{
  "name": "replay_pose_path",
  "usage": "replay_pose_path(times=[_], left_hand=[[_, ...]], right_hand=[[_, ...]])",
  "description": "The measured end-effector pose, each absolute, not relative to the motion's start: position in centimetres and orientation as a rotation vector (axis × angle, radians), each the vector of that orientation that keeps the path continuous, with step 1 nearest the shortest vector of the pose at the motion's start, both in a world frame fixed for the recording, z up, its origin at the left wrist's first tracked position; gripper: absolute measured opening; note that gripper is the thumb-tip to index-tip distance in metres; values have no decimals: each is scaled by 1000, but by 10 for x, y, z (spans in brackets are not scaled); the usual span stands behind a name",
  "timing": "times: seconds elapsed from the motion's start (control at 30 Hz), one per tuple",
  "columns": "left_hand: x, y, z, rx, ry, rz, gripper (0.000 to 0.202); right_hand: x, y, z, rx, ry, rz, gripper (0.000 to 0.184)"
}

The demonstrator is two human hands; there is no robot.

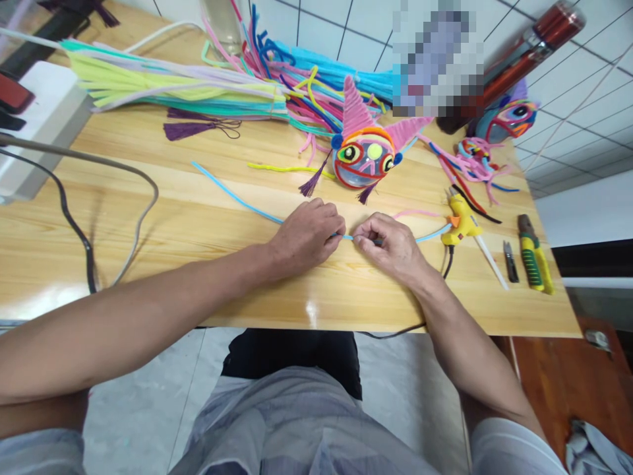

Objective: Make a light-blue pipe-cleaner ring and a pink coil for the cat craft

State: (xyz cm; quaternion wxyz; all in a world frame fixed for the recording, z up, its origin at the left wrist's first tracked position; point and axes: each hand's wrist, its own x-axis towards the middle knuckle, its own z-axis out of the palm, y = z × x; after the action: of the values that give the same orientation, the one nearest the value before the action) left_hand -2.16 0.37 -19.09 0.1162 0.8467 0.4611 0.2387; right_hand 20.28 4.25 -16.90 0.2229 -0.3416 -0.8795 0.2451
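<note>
One light-blue pipe cleaner (237,200): on the wooden table (208,231), in front of the person; runs from the left, through both hands, to the right.
Left hand (309,237): back upward, fingers curled; thumb and forefinger clamped on the blue strand.
Right hand (393,244): just beside the left; thumb and forefinger pinched together on the same strand, a short length bare between the hands.
Strand ends: left end free on the wood; right end at the yellow glue gun (462,221), contact cannot be told.
Glue gun: lying on its side, orange trigger, black cord, white stick (492,262) at its rear.
Cutting tools, right: small dark snips (510,262); green-and-yellow-handled pliers (534,257) beside them.
Figure, beyond the hands: clear round body (353,177), pink horns (356,112), yellow-ringed eyes, purple tassels (311,181).
Second figure (514,119): far right, partly behind a red flask (548,33).
Loose stems: one yellow (287,168), left of the first figure; one pink (418,212), behind the right hand.
Bundle, back left: yellow-green, turquoise and pale lilac stems (188,92).
Power strip (44,125): white, at the left edge.
</note>
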Motion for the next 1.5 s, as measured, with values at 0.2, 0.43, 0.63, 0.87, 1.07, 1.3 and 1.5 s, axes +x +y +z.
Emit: replay_pose_path(times=[0.2, 0.43, 0.63, 0.87, 1.07, 1.3, 1.5], left_hand=[[-22, 4, -191, 2476, 1353, 674, 18], [-22, 4, -190, 2460, 1346, 684, 19], [-22, 4, -191, 2455, 1327, 705, 14], [-22, 3, -191, 2436, 1336, 708, 13], [-21, 3, -192, 2428, 1345, 708, 13], [-23, 2, -191, 2382, 1392, 815, 19], [-24, 3, -190, 2393, 1411, 801, 16]], right_hand=[[204, 43, -172, -921, -2426, 666, 10], [202, 43, -169, -941, -2439, 663, 10], [202, 43, -170, -929, -2431, 658, 10], [204, 44, -172, -903, -2442, 615, 9], [203, 43, -171, -890, -2453, 589, 8], [205, 43, -169, -895, -2440, 560, 1], [206, 41, -167, -874, -2476, 553, 4]])
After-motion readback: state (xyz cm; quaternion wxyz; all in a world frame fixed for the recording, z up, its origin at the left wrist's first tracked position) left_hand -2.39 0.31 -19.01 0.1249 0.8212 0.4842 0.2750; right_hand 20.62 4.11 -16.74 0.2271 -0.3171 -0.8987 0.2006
